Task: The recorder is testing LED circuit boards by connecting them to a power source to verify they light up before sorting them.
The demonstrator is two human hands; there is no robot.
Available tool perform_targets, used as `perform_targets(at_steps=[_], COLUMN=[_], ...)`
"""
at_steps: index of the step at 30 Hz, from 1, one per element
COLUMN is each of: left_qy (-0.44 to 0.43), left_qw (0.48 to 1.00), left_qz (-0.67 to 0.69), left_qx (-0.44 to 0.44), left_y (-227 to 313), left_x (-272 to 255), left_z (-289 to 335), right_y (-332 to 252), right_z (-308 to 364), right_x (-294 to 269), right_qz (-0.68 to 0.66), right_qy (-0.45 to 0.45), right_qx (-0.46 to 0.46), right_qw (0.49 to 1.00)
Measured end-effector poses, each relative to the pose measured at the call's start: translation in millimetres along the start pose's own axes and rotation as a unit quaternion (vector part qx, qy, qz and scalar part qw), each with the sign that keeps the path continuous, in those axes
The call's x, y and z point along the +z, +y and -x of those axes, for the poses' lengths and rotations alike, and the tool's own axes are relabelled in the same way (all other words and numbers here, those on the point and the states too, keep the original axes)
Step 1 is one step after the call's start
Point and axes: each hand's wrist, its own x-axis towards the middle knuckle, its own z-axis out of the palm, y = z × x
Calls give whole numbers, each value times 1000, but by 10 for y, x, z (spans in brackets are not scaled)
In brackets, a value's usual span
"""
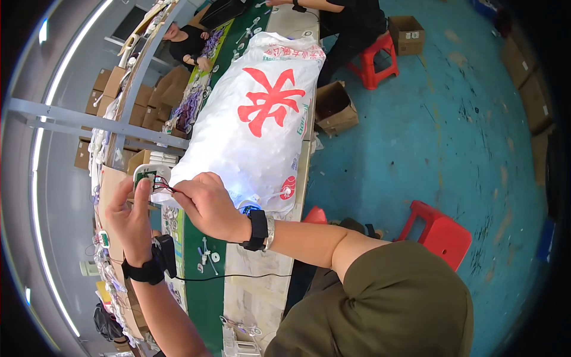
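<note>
The counter (253, 300) runs beneath the white sack (205, 140) and out past its near end, with a green strip (205, 300) along the left. The sack, bulging and marked in red, takes up much of that surface. To the right of its near end, on the floor, is a red stool (440, 235).

At the sack's near left corner, the left hand (132, 217) grips a white housing (160, 171) between thumb and fingers, while the right hand (208, 205) pinches the thin wires (162, 184) running from it. A black cable (238, 276) crosses the counter nearer the person than the sack; it could snag if the left arm swung wide. The smallest parts carry the most risk: a sharp tug by the right hand could tear the wires from the green circuit board (141, 176), and a thumb pressed too hard could crack a joint.
</note>
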Motion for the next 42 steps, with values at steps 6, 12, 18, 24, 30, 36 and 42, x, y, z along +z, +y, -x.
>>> perform_targets(at_steps=[6,12,18,24,30,36,42], left_qy=[24,5,14,30,41,29,32], left_qw=[1000,999,1000,998,996,992,990], left_qz=[-16,-13,21,-2,-14,-31,-35], left_qx=[9,-29,-8,51,80,120,133], left_y=[-55,-73,-164,-166,-78,-20,-35], left_x=[-18,-26,-29,18,52,69,110], left_z=[36,11,-20,-79,-162,-166,-167], right_y=[56,99,148,165,108,106,115], right_z=[14,-20,-80,-174,-257,-284,-280], right_x=[52,95,134,109,74,43,6], right_qz=[-2,12,18,7,7,7,19], right_qy=[-9,-19,-17,-12,6,6,0], right_qx=[-14,-20,-35,-38,-61,-67,-70], right_qw=[1000,1000,999,999,998,998,997])
